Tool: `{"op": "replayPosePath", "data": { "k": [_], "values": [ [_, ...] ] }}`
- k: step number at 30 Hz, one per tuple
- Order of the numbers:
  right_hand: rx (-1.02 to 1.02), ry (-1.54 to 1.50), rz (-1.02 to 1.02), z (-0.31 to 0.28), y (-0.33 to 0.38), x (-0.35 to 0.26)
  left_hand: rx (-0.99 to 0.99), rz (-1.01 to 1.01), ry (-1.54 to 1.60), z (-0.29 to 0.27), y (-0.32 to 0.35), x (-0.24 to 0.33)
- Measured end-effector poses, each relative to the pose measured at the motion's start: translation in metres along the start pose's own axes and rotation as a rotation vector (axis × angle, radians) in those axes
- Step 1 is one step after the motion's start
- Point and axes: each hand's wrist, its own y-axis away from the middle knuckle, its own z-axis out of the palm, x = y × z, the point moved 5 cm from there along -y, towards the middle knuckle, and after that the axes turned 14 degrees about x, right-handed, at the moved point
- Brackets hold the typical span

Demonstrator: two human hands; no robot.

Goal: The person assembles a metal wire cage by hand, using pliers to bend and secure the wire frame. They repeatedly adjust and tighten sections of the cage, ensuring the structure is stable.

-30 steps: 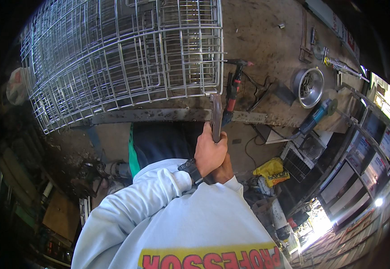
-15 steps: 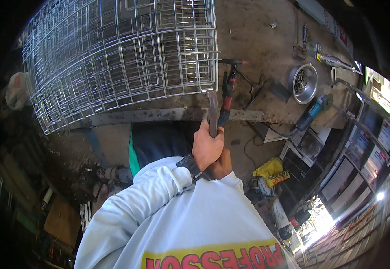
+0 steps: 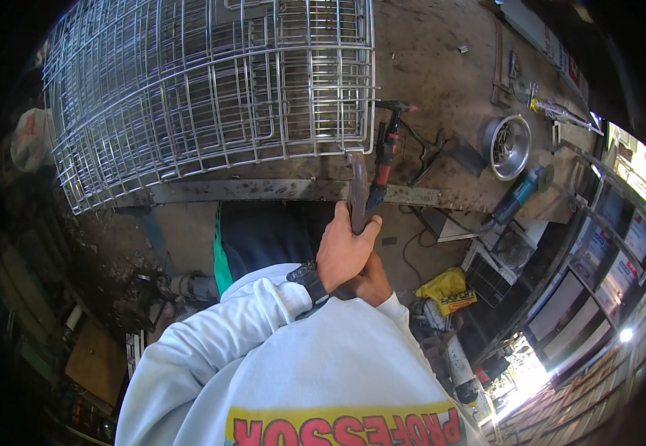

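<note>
Wire cage point(image 3: 198, 97) first: it's on the bench point(image 3: 419, 67), filling the upper left, with its top chopped off by the frame. So many bars overlap that I can't sort the layers inside. Just beyond its left side there's a pale bag point(image 3: 31, 140), half lost in the dark rim, so no clue what's in it.

Moving right, the left hand point(image 3: 343, 249) has its grip closed around a brown hand tool point(image 3: 358, 189), held pointing away from the body. The tool's far end is right at the cage's lower right corner, but it's too small to tell whether it's biting on the wire. The right hand point(image 3: 372, 281) is tucked behind the left one, fingers mostly hidden, so I can't tell if its grip is open or closed.

Next over is a red-and-black torch point(image 3: 386, 152), its head near the cage's edge. Then a yellow bag point(image 3: 442, 286) below the bench, crumpled, and a metal bowl point(image 3: 511, 147) of small dark bits I can't identify. Last is a teal angle grinder point(image 3: 517, 197), near the bench's front edge.
</note>
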Motion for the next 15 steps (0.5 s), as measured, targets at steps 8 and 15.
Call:
{"op": "replayPosePath", "data": {
  "k": [8,15],
  "values": [
    [0.022,-0.033,-0.011,-0.003,0.006,-0.004,-0.003,-0.002,0.025,0.001,-0.001,-0.002],
    [0.125,0.032,-0.077,-0.005,0.007,-0.001,0.022,-0.018,0.027,0.000,0.000,-0.005]
  ]
}}
